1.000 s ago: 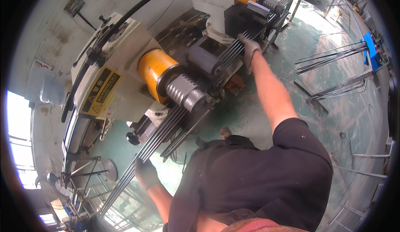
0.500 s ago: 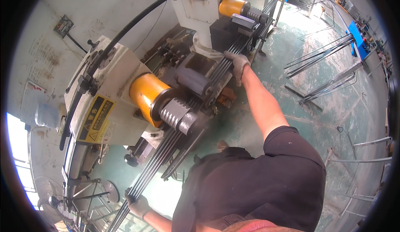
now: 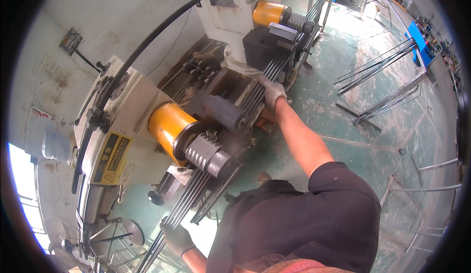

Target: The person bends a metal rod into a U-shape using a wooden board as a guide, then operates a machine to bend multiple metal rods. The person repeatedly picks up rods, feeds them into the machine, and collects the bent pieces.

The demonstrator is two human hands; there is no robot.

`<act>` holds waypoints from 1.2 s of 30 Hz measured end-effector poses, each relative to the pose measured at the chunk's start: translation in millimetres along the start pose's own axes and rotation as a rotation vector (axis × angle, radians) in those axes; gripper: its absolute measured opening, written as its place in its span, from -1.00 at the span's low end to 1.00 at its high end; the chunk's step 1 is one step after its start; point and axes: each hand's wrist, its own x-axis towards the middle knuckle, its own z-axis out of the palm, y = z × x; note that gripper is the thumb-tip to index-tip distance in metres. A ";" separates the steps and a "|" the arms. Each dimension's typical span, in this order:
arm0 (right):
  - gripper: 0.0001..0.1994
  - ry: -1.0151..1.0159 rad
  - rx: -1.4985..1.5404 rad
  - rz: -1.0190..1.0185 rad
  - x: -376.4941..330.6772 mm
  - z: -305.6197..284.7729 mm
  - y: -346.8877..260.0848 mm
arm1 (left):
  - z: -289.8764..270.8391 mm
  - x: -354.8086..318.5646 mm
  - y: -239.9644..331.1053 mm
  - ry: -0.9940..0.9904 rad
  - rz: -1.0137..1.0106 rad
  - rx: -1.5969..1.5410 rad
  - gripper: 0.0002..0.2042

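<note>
A bundle of long, thin metal rods (image 3: 185, 198) runs slantwise through the machine, from the lower left to the upper right. My gloved left hand (image 3: 177, 238) is closed around the bundle below the near roller head, fingers curled over it. Farther up, my gloved right hand (image 3: 273, 91) grips the same rods between the two roller heads, its fingertips partly hidden among them. The near head has an orange cylinder (image 3: 170, 130) and a dark ribbed roller (image 3: 203, 151) just above the rods. A similar orange cylinder (image 3: 271, 13) belongs to the far head.
A black hose (image 3: 147, 40) arches over the pale machine housing (image 3: 132, 111). On the right, more rods (image 3: 378, 68) lie across a metal stand on the worn green floor (image 3: 324, 106). A round-based metal stand (image 3: 132, 231) is at lower left.
My left hand has moved up along the rods, closer to the near roller head. My right hand stays at the rods between the heads. The whole view has shifted slightly.
</note>
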 end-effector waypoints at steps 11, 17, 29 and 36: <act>-0.63 -0.200 0.087 -0.101 46.3 -21.5 -0.3 | 32.2 -6.1 4.7 -0.002 -0.174 -0.484 -0.61; -0.33 -0.032 -0.029 0.021 21.9 -11.0 -13.4 | 4.0 -4.6 48.9 0.134 -0.496 -0.773 -0.69; -0.41 -0.195 -0.073 0.149 98.4 -39.7 -5.6 | 11.6 -18.1 100.6 0.133 -0.816 -1.555 -0.70; -0.36 -0.193 -1.808 -0.512 26.2 -46.5 -30.6 | -29.6 -6.5 81.9 0.378 -0.796 -1.669 -0.75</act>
